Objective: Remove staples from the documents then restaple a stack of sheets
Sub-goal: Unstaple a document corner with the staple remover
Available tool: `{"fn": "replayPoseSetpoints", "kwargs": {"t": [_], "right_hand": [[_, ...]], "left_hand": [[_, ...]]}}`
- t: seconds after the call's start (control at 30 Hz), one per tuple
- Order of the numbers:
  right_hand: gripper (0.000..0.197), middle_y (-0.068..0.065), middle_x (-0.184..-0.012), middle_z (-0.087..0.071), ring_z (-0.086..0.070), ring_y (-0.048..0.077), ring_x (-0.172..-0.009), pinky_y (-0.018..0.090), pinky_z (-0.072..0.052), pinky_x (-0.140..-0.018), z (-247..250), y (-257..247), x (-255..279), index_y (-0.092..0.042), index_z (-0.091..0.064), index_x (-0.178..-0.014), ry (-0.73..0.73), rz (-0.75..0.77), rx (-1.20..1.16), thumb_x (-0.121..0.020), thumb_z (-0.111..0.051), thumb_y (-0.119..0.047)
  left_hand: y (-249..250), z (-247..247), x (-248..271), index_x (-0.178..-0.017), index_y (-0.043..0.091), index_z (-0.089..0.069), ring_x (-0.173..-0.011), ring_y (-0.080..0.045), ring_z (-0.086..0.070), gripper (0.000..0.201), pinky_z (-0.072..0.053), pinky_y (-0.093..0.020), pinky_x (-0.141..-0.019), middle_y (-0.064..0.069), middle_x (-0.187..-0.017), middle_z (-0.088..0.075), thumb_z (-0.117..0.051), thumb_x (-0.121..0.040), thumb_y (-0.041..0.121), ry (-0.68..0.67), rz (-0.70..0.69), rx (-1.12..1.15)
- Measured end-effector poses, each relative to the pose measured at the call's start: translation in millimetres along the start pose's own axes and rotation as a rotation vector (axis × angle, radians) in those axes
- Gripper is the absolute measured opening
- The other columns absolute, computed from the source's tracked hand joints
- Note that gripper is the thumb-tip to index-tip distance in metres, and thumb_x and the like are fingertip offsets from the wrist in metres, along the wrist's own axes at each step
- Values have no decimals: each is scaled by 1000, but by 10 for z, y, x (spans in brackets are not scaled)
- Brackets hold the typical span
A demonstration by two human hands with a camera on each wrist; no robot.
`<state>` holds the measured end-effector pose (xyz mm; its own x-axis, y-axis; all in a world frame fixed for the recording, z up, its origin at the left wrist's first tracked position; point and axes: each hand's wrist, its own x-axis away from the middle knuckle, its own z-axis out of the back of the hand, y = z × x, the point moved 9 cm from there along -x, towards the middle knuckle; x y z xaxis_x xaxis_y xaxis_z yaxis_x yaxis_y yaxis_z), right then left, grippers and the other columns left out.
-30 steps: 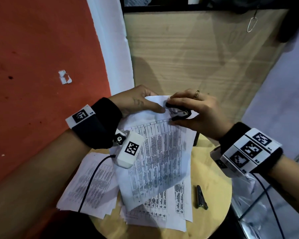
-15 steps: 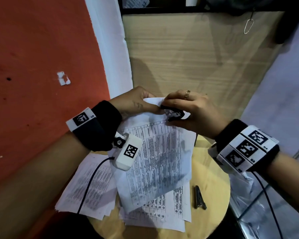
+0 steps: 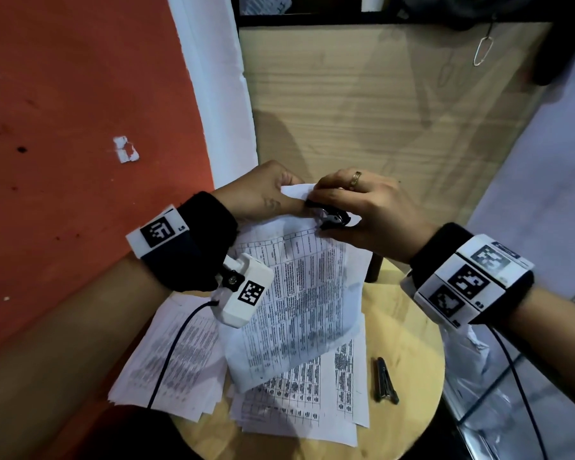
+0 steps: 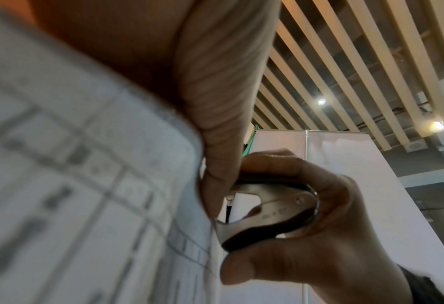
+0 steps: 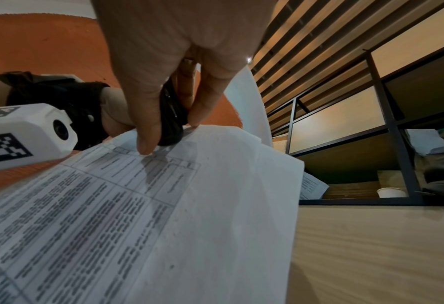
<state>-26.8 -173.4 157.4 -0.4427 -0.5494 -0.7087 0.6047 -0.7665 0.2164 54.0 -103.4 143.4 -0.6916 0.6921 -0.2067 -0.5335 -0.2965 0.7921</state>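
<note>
Head cam: your round, pale wood table (image 3: 409,353) carries two loose piles of thin white printed sheets (image 3: 166,356) w/ dense grid tables. You hold one stapled document (image 3: 299,303) lifted & slanted above them. Your left hand (image 3: 263,194) pinches its top corner, paper curling over the fingers. Your right hand (image 3: 362,214) grips the staple remover (image 3: 332,219), black plastic shell w/ curved shiny metal claws, its claw tips touching that same corner. Slim dark stapler (image 3: 384,380) lies flat on bare wood, right of the sheets.
</note>
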Motion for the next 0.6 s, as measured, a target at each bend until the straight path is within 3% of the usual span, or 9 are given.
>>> {"fn": "replayPoseSetpoints", "kwargs": {"t": [0.2,0.33,0.47,0.6], "right_hand": [[38,14,-95,-67,-66,31,-80,39,-54,-59,-25,-17,-4,-1,-70,-98,-11,14,0,-65,-82,-14],[36,15,-94,-67,-66,32,-80,40,-54,-59,-65,-27,-20,0,-69,-97,-21,30,1,-65,-81,-12],[26,15,-92,-67,-65,33,-77,40,-54,-58,-86,-73,-49,1,-69,-94,-43,84,15,-70,-75,-9],[17,14,-88,-66,-62,33,-73,42,-52,-49,-115,-104,-58,-1,-68,-90,-65,116,46,-76,-69,-10]], "left_hand": [[-22,-6,9,-65,16,-69,-58,-2,-48,12,-36,-18,-56,8,-56,-55,-79,-72,13,11,-2,-17],[-9,7,33,-67,17,-69,-62,-4,-51,11,-38,-20,-59,-2,-65,-60,-79,-72,14,5,-5,-22],[-17,22,28,-65,16,-68,-60,-4,-51,17,-37,-20,-59,1,-64,-59,-80,-70,6,-24,6,-46],[-25,-3,27,-75,6,-70,-60,-5,-52,13,-38,-17,-57,-2,-68,-61,-78,-68,-2,-59,22,-36]]}}
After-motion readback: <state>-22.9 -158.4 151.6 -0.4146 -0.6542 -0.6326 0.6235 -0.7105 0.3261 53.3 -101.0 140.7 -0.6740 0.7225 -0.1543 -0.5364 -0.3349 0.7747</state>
